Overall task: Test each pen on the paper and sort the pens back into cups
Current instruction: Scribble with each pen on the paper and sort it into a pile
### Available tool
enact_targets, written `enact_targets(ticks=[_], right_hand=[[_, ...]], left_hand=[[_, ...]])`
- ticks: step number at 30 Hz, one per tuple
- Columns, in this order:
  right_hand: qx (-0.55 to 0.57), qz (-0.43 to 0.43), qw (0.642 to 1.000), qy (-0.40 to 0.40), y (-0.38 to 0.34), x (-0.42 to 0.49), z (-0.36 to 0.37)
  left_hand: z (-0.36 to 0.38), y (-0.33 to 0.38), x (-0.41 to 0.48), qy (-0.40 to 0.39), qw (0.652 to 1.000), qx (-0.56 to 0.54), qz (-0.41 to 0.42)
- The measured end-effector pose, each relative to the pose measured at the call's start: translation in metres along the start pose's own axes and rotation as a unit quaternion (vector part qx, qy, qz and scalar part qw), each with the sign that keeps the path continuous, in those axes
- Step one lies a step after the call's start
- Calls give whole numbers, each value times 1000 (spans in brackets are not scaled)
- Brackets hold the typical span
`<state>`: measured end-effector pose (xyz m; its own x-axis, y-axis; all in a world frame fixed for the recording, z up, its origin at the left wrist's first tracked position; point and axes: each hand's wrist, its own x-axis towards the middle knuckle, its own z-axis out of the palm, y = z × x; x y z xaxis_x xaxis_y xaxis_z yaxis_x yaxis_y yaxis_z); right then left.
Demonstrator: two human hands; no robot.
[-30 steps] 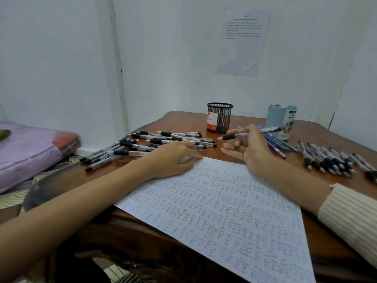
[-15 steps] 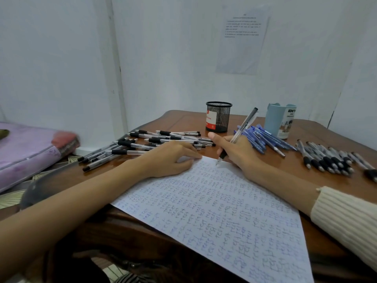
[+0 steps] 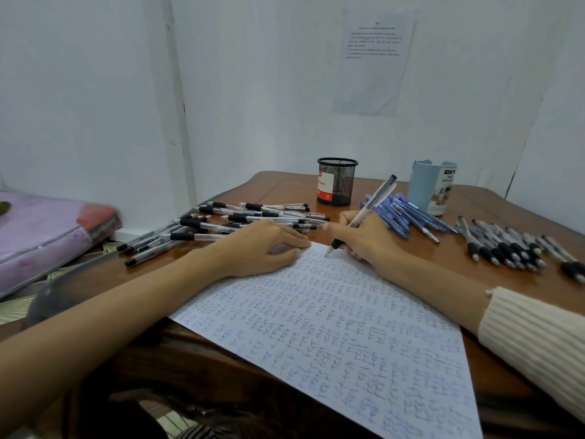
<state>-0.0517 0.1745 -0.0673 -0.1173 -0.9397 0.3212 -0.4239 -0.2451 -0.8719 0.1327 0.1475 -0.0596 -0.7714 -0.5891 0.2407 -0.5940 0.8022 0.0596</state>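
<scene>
You sit at a brown wooden table (image 3: 285, 190) pushed into a corner of white walls, with a printed notice (image 3: 373, 61) stuck up on the wall beyond it. At the back of the table stand your two cups: a black mesh cup (image 3: 337, 182) with a red-and-white label, and to its right a pale blue cup (image 3: 432, 188) with a printed label. From this angle you cannot see what either one holds. All the pens in view lie loose on the wood. A heap of clear pens with black grips (image 3: 240, 220) lies left of the mesh cup, a bunch of blue pens (image 3: 402, 213) lies just in front of the blue cup, and a row of grey pens with black grips (image 3: 503, 242) lies well to the right. The paper (image 3: 348, 327) lies slantwise in front of you, covered in rows of the word "test" in blue and dark ink. Your left hand (image 3: 262, 248) lies palm down on its far left corner, fingers loosely spread and holding nothing. Your right hand (image 3: 364, 239), its cream ribbed sleeve (image 3: 538, 337) pushed up the forearm, grips a clear pen (image 3: 375, 199) in a writing hold. The barrel leans back toward the cups and the tip touches the paper near its far edge. A pink and purple bundle (image 3: 47, 236) lies off the table to your left.
</scene>
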Motion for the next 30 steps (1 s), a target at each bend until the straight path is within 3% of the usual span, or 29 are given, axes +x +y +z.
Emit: enact_targets(ticks=[30], right_hand=[[0, -6, 999, 44, 6, 5, 0]], left_hand=[[1, -2, 0, 2, 1000, 5, 8]])
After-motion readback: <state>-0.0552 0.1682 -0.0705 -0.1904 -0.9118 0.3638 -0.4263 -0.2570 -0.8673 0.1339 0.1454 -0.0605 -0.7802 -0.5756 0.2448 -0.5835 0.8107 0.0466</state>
